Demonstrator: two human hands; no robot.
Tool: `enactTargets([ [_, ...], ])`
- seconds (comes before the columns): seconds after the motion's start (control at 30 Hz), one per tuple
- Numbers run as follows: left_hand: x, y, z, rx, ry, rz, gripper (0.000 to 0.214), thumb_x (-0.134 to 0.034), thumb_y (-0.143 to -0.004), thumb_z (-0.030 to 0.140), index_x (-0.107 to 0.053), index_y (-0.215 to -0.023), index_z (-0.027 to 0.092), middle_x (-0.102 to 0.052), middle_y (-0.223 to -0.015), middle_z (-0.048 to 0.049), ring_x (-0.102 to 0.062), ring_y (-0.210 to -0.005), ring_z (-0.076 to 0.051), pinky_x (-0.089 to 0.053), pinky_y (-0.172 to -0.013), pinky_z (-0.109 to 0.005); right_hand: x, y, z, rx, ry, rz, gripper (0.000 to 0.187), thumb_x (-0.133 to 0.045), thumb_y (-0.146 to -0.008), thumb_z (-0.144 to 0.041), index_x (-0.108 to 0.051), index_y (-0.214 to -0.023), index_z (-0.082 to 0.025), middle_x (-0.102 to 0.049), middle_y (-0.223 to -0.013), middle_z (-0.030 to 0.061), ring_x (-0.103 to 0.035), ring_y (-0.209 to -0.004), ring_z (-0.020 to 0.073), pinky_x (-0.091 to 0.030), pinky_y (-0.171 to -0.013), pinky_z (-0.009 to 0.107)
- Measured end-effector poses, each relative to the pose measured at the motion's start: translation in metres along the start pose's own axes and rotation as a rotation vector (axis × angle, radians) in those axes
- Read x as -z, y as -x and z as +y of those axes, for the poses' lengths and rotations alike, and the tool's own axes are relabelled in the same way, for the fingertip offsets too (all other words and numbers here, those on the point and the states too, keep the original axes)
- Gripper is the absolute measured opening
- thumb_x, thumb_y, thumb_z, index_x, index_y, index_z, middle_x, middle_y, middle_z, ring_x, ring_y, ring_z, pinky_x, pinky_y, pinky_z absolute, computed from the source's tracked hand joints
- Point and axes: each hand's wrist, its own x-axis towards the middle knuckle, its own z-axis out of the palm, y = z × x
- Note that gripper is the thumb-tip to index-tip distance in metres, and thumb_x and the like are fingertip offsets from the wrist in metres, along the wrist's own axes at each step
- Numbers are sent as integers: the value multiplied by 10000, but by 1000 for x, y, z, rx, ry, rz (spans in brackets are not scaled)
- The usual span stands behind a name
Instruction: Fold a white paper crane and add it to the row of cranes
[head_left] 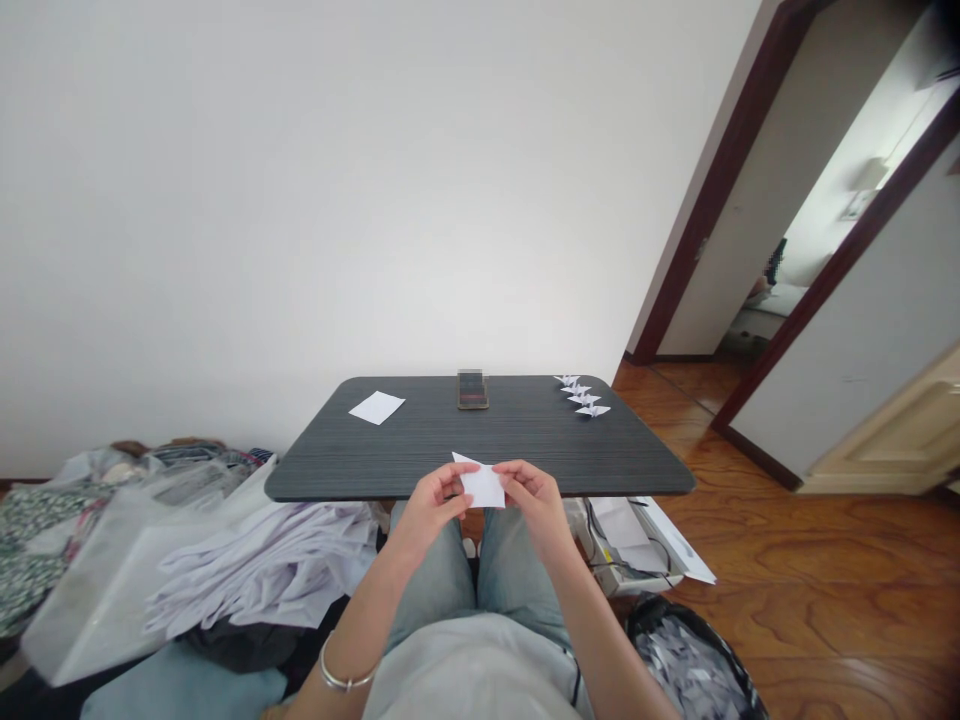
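Both my hands hold a small folded piece of white paper (482,484) just in front of the near edge of a dark grey table (420,440). My left hand (433,500) pinches its left side and my right hand (534,495) pinches its right side. On the table lie a flat white sheet (376,407) at the back left, a dark phone (472,389) at the back middle, and a row of several small folded white paper cranes (583,395) at the back right.
A heap of white sheets and plastic bags (225,560) lies on the left, with patterned cloth beyond. A box of papers (637,545) and a black bin of paper scraps (694,660) stand on the wooden floor at right. An open doorway (810,250) is at right.
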Motion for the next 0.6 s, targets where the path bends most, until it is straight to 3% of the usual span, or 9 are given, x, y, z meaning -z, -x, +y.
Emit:
enactTargets([
  [0.27, 2, 0, 0, 31, 96, -8, 349, -684, -634, 178, -640, -977, 128, -649, -855, -67, -522, -656, -114, -350, -522, -191, 1, 4, -12, -2, -51, -137, 211, -606, -731, -309, -620, -919, -215, -544, -717, -6, -511, -596, 115, -473, -463, 196],
  [0.6, 2, 0, -1, 131, 244, -52, 320, -691, -618, 155, -668, -937, 148, -634, -845, -46, -519, -651, -86, -342, -525, -178, -3, 8, -18, 39, 6, -168, 193, -621, -730, -280, -604, -903, -196, -511, -662, -23, -506, -531, 91, -415, -404, 164],
])
